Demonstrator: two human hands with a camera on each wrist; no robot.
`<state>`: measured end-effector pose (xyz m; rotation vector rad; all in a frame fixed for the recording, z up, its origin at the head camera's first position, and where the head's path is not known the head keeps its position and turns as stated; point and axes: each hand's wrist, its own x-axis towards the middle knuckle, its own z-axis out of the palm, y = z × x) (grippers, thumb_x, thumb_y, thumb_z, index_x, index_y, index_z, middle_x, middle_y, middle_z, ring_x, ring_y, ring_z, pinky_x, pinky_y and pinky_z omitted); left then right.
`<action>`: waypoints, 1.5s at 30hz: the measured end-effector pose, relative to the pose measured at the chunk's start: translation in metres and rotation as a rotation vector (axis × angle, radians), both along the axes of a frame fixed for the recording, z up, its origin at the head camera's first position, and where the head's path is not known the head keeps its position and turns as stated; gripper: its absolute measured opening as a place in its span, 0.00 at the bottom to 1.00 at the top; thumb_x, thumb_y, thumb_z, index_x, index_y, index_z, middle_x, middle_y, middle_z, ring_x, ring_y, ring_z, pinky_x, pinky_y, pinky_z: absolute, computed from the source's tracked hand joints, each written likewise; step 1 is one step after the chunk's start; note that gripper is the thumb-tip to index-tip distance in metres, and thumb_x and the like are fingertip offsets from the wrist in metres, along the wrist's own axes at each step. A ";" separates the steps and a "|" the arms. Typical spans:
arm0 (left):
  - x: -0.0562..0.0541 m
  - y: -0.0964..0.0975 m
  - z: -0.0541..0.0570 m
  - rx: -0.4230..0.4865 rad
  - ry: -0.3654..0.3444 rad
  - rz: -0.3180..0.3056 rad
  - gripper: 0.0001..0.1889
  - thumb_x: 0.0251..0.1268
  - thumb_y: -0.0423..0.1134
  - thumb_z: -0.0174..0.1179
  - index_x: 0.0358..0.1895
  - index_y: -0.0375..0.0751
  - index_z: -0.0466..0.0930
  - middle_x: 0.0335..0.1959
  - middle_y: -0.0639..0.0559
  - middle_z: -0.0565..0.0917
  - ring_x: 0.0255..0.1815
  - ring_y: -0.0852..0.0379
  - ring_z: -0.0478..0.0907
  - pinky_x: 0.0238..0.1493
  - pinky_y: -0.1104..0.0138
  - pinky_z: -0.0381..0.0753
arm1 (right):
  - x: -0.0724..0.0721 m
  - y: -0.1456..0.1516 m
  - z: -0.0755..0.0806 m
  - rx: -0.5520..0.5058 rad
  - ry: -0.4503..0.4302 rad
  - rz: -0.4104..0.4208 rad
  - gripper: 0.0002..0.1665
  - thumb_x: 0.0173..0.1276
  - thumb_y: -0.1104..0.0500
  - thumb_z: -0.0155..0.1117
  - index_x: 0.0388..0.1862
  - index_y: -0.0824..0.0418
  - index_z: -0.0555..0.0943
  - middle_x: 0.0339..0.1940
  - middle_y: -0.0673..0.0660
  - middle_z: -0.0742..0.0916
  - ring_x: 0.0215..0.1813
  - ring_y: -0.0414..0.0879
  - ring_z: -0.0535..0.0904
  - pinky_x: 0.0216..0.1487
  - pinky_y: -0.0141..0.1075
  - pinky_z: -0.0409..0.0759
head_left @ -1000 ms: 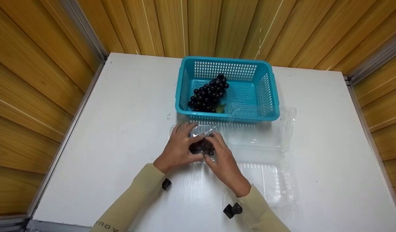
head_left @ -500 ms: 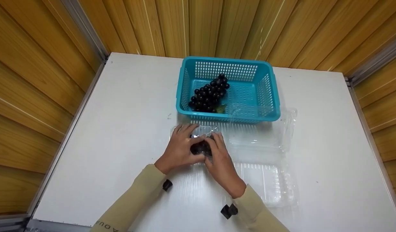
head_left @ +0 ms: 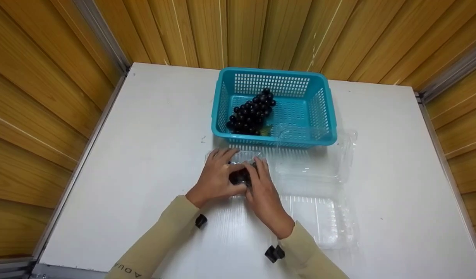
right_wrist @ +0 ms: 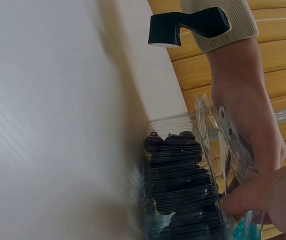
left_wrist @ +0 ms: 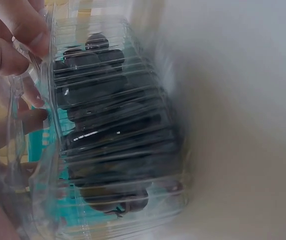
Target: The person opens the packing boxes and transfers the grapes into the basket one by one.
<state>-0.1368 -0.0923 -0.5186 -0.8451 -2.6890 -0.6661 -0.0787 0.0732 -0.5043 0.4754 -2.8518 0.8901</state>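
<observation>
A clear plastic clamshell box [left_wrist: 158,200] with dark grapes [left_wrist: 98,92] inside stands on the white table in front of the basket. Along its near rim, my left hand [head_left: 214,179] grips it from the left. My right hand [head_left: 267,195] holds the same rim from the right, thumb and fingers bent over the edge. The two hands nearly meet at the thumbs. Through the ribbed wall the grapes [right_wrist: 183,190] show in the right wrist view as well. From above, the hands cover much of the box, and whether its lid is fully latched is hidden.
Behind the hands, a teal basket [head_left: 323,112] contains a bunch of dark grapes [head_left: 251,114] with a leaf. To the right lies another clear clamshell box [head_left: 315,221], its lid spread toward the basket. Wood-patterned walls [head_left: 284,35] enclose the white table [head_left: 145,135].
My right hand has shifted slightly left and inward over the box's rim, covering more of the grapes. My left hand has stayed nearly in place.
</observation>
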 end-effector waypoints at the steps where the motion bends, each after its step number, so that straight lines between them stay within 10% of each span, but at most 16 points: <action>1: 0.000 0.000 0.000 -0.003 0.000 0.000 0.26 0.49 0.64 0.61 0.48 0.54 0.87 0.64 0.45 0.77 0.65 0.46 0.72 0.66 0.41 0.65 | 0.000 0.000 0.000 0.007 0.000 0.001 0.39 0.61 0.69 0.66 0.70 0.60 0.65 0.75 0.66 0.61 0.77 0.67 0.54 0.67 0.53 0.70; 23: -0.009 0.001 0.015 0.042 -0.090 -0.001 0.18 0.49 0.52 0.61 0.41 0.51 0.90 0.58 0.46 0.82 0.60 0.45 0.76 0.61 0.43 0.70 | 0.006 0.000 -0.003 0.071 0.077 -0.073 0.46 0.57 0.70 0.68 0.74 0.58 0.61 0.79 0.66 0.51 0.78 0.67 0.48 0.63 0.51 0.75; 39: -0.015 -0.006 0.053 -0.084 -0.293 -0.133 0.26 0.55 0.53 0.59 0.55 0.43 0.83 0.60 0.45 0.81 0.64 0.46 0.76 0.61 0.47 0.75 | 0.008 0.009 0.008 -0.108 0.063 -0.082 0.56 0.56 0.63 0.74 0.78 0.58 0.52 0.81 0.59 0.47 0.68 0.51 0.71 0.51 0.37 0.82; 45: -0.016 -0.007 0.069 -0.080 -0.324 -0.159 0.21 0.60 0.51 0.61 0.53 0.43 0.84 0.54 0.49 0.85 0.54 0.51 0.82 0.53 0.56 0.82 | 0.010 0.012 0.011 -0.180 0.084 -0.123 0.52 0.60 0.61 0.71 0.77 0.60 0.52 0.80 0.59 0.50 0.74 0.52 0.64 0.55 0.40 0.81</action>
